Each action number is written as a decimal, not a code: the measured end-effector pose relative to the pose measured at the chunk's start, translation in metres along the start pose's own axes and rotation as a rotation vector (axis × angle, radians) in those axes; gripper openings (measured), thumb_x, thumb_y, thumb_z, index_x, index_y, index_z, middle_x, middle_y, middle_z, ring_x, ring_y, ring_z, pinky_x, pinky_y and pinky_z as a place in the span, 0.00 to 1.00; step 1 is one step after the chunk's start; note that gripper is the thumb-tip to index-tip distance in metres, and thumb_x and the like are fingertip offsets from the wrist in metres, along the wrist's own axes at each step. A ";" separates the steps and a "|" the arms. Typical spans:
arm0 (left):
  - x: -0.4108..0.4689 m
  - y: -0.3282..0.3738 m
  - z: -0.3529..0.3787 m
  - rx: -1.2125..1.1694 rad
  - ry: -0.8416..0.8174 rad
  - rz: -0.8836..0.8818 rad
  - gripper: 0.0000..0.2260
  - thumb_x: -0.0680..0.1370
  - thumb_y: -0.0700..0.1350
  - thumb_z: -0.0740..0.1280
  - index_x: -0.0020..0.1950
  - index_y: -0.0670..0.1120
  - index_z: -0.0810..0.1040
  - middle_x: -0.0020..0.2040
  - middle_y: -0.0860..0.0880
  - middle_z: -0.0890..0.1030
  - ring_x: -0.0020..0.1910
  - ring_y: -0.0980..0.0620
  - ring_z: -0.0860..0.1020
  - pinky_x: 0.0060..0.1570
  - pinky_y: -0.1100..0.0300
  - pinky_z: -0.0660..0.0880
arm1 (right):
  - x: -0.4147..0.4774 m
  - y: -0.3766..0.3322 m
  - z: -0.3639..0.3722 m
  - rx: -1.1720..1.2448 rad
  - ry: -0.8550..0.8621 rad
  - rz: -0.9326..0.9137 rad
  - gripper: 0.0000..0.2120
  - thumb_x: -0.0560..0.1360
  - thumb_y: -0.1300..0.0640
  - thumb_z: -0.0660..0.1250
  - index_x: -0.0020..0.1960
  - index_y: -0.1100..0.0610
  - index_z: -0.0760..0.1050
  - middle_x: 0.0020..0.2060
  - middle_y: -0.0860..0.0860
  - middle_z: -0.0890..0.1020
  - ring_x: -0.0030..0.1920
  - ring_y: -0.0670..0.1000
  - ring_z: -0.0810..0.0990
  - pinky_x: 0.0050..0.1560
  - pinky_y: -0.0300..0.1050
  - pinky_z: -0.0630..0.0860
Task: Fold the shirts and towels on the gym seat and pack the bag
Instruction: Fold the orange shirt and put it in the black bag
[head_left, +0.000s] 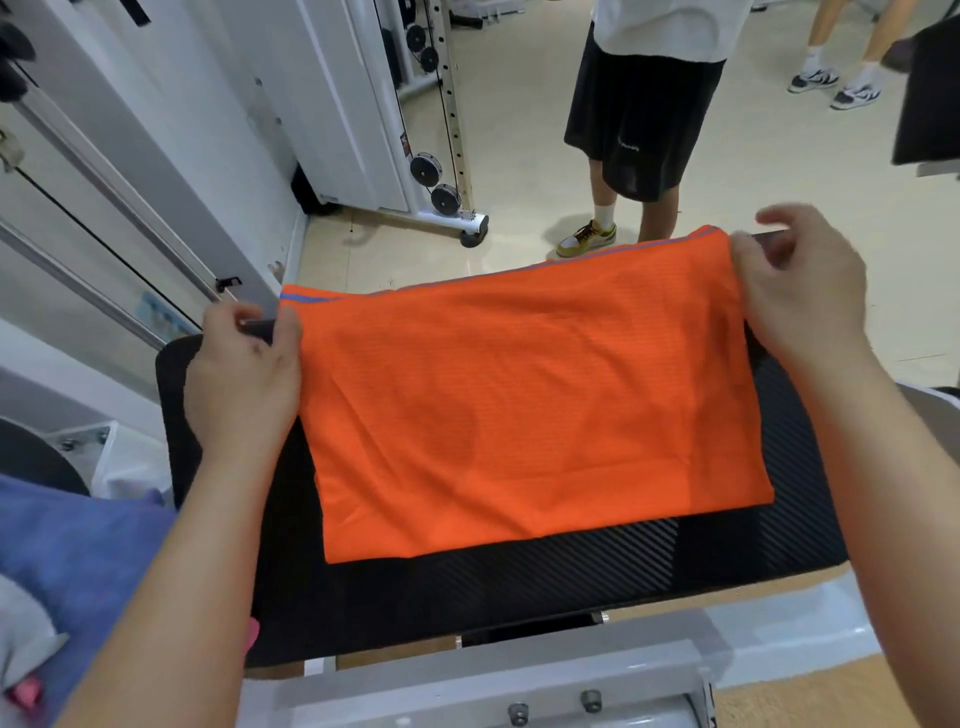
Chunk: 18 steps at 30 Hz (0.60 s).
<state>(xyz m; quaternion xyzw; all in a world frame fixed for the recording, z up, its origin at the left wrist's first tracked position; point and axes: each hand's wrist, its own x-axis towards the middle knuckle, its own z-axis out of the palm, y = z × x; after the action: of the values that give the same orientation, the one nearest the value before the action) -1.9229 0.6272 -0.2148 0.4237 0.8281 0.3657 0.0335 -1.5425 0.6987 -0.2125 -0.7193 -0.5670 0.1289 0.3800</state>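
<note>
So that it folds square, the shirt is pinched at its far corners by left hand and right hand.

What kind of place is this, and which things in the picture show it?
Most likely a gym: a white cable machine with pulleys stands behind, and the orange shirt lies on a black padded seat.

Gym seat: black padded bench pad with a diagonally ribbed cover, mounted on a grey metal frame. Lying directly on it: one orange shirt, folded to a flat rectangle, blue stripe trim along its far edge. It covers most of the pad; the near strip and right end are bare.
</note>
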 end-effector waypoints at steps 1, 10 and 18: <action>-0.019 -0.007 -0.005 -0.068 0.003 -0.015 0.15 0.78 0.55 0.64 0.58 0.46 0.73 0.40 0.51 0.78 0.46 0.45 0.76 0.46 0.54 0.67 | -0.020 0.005 -0.007 0.021 -0.025 0.040 0.17 0.78 0.48 0.63 0.62 0.55 0.74 0.46 0.52 0.80 0.52 0.55 0.77 0.55 0.49 0.69; -0.148 -0.074 -0.010 -0.149 -0.210 -0.273 0.09 0.74 0.51 0.71 0.49 0.51 0.74 0.39 0.47 0.77 0.38 0.50 0.77 0.37 0.57 0.70 | -0.139 0.064 -0.014 -0.055 -0.229 0.342 0.17 0.74 0.46 0.69 0.56 0.56 0.73 0.45 0.53 0.79 0.49 0.57 0.78 0.48 0.55 0.74; -0.156 -0.073 -0.022 -0.178 -0.248 -0.350 0.06 0.75 0.48 0.71 0.41 0.47 0.79 0.39 0.50 0.81 0.40 0.53 0.79 0.38 0.56 0.72 | -0.150 0.064 -0.022 0.046 -0.234 0.324 0.06 0.74 0.56 0.71 0.40 0.55 0.75 0.37 0.50 0.80 0.40 0.53 0.79 0.43 0.51 0.73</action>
<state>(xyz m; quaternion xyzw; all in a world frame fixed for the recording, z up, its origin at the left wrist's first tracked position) -1.8810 0.4742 -0.2843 0.3107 0.8430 0.3709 0.2350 -1.5313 0.5480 -0.2792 -0.7724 -0.4812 0.2839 0.3021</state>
